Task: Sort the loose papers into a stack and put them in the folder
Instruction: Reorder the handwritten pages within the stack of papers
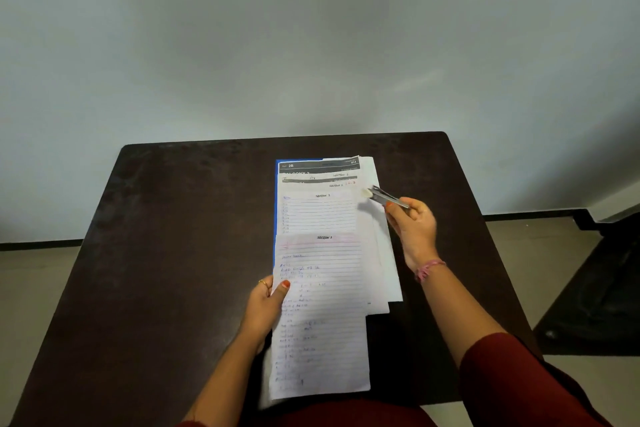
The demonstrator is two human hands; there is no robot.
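Head view, dark table point(173, 236) against pale wall point(242, 45), left hand point(265, 305) gripping papers point(322, 288), right hand point(414, 222) holding stapler point(388, 197)

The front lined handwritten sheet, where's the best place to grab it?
Probably pinch the lined handwritten sheet at its left edge, where the left hand already grips it with the thumb on top. That edge sticks out past the white paper pile, and its near end overhangs the dark table.

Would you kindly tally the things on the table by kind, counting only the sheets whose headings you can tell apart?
Paper sheets: at least 4 with distinct headings; more may lie under them
Blue folder: 1
Metal stapler, held in right hand: 1
Total: at least 6
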